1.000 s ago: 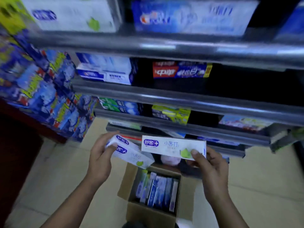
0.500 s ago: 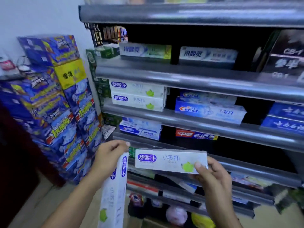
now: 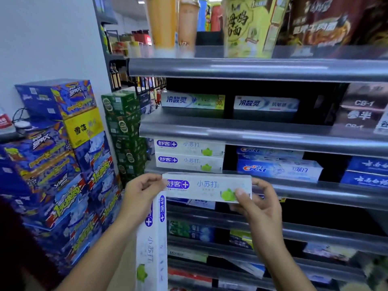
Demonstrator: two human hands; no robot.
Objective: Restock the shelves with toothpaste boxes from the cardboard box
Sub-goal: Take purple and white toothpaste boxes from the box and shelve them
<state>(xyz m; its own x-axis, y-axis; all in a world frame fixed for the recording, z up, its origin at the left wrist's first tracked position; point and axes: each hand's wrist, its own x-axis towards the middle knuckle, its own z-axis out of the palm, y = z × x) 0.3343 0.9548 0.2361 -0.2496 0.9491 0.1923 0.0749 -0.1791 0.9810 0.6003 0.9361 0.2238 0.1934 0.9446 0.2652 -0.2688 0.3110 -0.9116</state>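
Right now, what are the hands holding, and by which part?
The left hand grips one white toothpaste box, hanging upright, by its top end. The right hand pinches a second toothpaste box, level, at its right end, thumb on the front.

Arms raised; left hand (image 3: 140,194) and right hand (image 3: 260,204), fingers (image 3: 151,179) curled.

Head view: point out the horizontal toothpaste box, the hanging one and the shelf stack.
Horizontal box (image 3: 206,186), head view, front face.
Hanging box (image 3: 152,244), head view, front face.
Shelf stack (image 3: 189,162), head view, lower box.
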